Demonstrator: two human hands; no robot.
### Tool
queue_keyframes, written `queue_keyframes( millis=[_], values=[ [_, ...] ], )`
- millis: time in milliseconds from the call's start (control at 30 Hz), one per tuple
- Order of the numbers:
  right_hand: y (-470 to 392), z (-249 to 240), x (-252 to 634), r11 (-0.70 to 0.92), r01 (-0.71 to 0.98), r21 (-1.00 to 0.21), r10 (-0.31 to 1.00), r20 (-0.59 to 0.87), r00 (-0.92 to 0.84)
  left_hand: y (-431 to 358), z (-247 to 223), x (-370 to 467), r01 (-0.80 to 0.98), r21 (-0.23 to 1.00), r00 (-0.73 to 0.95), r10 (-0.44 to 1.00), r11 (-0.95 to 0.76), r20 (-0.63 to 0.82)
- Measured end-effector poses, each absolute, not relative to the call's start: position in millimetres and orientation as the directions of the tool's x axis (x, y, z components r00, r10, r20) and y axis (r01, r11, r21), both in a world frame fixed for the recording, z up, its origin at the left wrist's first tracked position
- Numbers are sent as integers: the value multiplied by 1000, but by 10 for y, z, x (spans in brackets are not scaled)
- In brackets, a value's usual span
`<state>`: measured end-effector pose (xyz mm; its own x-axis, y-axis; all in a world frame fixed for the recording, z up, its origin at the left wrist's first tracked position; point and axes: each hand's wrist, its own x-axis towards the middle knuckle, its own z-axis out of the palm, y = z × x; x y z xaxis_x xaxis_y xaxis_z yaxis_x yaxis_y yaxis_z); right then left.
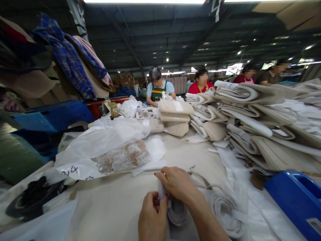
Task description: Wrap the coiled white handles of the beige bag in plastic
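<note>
Both hands work low on the desk [120,204]; the left hand [151,219] pinches a white strip [162,191] shut, the right hand [177,183] closes over its top; coiled tape [223,209] beside looks barely used, folded covers [263,134] piled beyond.

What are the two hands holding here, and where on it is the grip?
Both the left hand and right hand pinch the free end of a white strip from the coiled roll.

Bare forearms, no sleeves; red polish on fingers [155,174].
</note>
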<state>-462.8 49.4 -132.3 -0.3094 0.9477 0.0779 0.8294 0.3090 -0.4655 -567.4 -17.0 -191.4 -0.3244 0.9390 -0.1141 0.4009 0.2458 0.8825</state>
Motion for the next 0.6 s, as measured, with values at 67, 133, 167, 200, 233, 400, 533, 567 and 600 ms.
queue_keyframes(
  millis=[67, 133, 167, 200, 233, 400, 533, 567, 600],
  values=[
    [462, -1302, -4677, 377, 820, -430, 924, 114, -366, -162, -1897, -5670, 368, 905, -262, 958, 215, -121],
    [446, -1298, -4714, 437, 789, -432, 898, 152, -413, -165, -1840, -5646, 338, 922, -244, 964, 188, -107],
    [441, -1304, -4728, 453, 777, -437, 889, 166, -426, -169, -1812, -5635, 326, 929, -244, 965, 172, -93],
    [437, -1317, -4739, 466, 768, -440, 883, 176, -435, -171, -1791, -5628, 319, 934, -250, 965, 160, -80],
    [434, -1333, -4750, 477, 763, -436, 877, 180, -445, -170, -1778, -5624, 320, 935, -256, 964, 154, -71],
    [427, -1423, -4798, 445, 818, -364, 893, 108, -438, -114, -1774, -5649, 347, 919, -160, 977, 187, -139],
    [431, -1407, -4826, 394, 835, -384, 916, 85, -393, -75, -1738, -5676, 363, 904, -95, 974, 227, -206],
    [431, -1395, -4830, 397, 830, -391, 915, 94, -393, -72, -1731, -5683, 355, 906, -75, 973, 231, -219],
    [430, -1383, -4834, 405, 824, -395, 911, 101, -399, -70, -1729, -5690, 334, 913, -49, 972, 232, -229]
  ],
)
